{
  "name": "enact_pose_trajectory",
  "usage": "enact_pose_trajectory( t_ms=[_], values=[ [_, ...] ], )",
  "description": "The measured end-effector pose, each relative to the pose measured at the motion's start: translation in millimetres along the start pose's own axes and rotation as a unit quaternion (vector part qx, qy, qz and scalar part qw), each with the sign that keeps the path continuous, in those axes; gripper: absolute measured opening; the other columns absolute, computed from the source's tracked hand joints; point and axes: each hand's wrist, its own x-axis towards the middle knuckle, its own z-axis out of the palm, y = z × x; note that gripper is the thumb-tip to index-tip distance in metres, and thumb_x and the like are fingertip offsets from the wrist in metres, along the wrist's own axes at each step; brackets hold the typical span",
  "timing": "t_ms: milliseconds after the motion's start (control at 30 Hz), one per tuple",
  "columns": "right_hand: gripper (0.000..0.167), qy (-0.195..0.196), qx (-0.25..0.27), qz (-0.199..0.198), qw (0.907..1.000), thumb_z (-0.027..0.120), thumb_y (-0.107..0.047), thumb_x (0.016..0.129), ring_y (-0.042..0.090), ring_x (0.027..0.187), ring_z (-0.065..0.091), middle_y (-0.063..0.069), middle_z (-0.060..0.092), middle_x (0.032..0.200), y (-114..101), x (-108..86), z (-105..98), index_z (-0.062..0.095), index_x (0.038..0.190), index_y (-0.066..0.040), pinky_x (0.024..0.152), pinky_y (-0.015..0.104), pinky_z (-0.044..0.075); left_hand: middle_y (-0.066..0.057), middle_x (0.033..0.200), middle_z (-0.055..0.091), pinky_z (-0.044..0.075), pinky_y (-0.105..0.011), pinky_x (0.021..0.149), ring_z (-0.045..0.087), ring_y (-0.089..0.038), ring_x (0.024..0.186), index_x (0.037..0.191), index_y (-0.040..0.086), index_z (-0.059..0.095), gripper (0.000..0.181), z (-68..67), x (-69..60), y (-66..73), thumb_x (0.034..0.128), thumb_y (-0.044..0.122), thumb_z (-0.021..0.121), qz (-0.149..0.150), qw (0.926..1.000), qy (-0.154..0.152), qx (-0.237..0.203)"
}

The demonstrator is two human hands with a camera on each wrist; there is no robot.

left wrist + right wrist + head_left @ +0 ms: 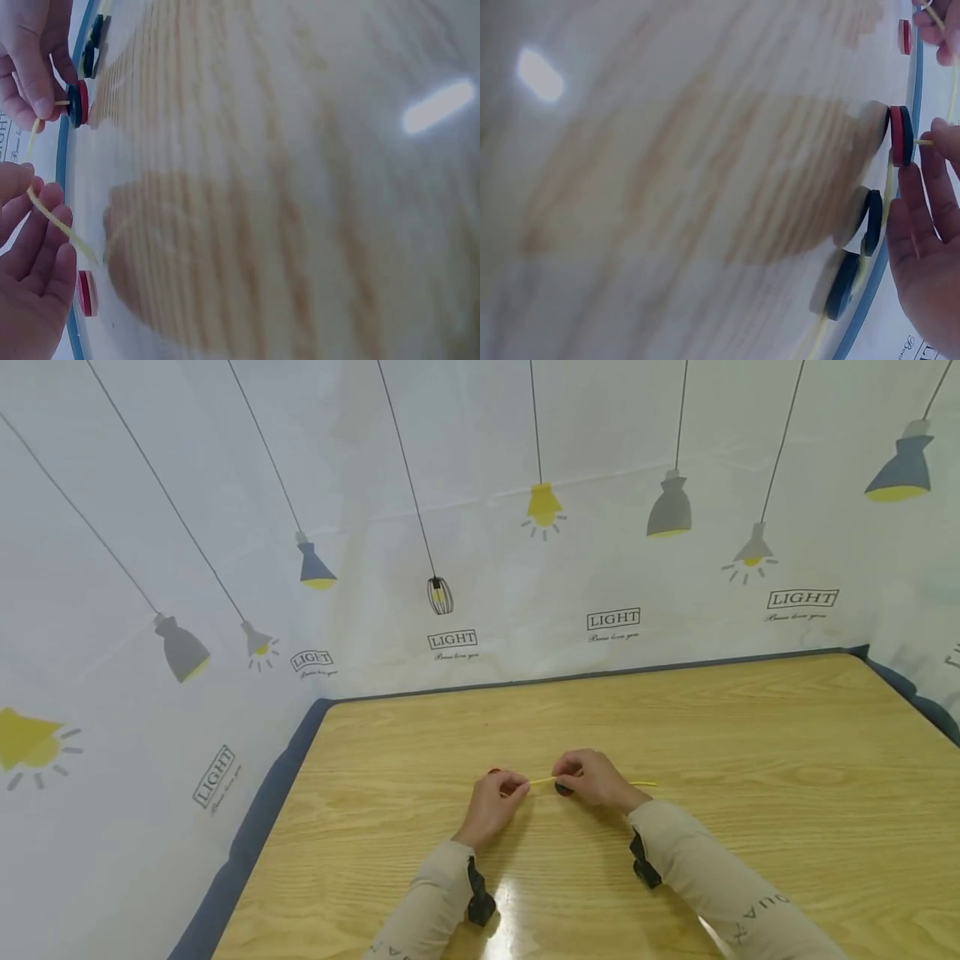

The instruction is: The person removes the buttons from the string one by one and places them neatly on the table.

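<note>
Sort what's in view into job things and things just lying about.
Belongs to the job:
yellow string, pinched by the left hand and right hand
red-and-dark disc pair by the right hand
two dark discs near the string
red disc near the left hand, likely

Just around:
wooden table
lamp-print wall cloth
black wrist devices, worn

Place: a small screened-off booth around a table [375,760]; whether it stands in a home, an office or a workshop cannot be told
Walls: pale, faintly creased sheeting [510,577], at the far side and both flanks
Print: hanging lamps [669,508] in grey, blue and yellow, with the boxed word "LIGHT" [613,619] repeated
Lower edge: a dark blue band [253,827] along the tabletop's border
Tabletop: glossy wood grain, rounded far corners, a bright glare [504,910]
Wrist gear: a black device [481,902] at each sleeve cuff [450,860]
</note>
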Motion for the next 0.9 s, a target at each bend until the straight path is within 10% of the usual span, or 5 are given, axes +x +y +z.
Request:
enact_pose_trajectory(
  t_ms=[300,900],
  values=[
    [0.006,0.011,-0.012,-0.011,0.9998,0.061,-0.006,0.083,0.015,0.073,0.057,0.002,0.063,0.077,-2.7,1.4,0.9,0.063,0.08,-0.001,0.065,0.027,0.045,-0.004,0.087,0.064,0.047,-0.026,0.069,0.059,-0.015,0.079,0.097,0.003,0.065,0.017,12.8,9.0,9.4,0.0843,0.014,0.061,-0.013,0.9995,-0.022,-0.018],
    [0.006,0.018,-0.006,-0.038,0.9991,0.063,-0.008,0.081,0.014,0.07,0.057,0.001,0.062,0.075,-3.1,-1.5,0.0,0.063,0.08,-0.002,0.064,0.027,0.046,-0.003,0.078,0.065,0.043,-0.019,0.058,0.056,-0.009,0.068,0.084,0.005,0.069,0.013,27.9,13.0,20.2,0.0848,0.014,0.06,0.038,0.9981,0.044,-0.02]
  ],
)
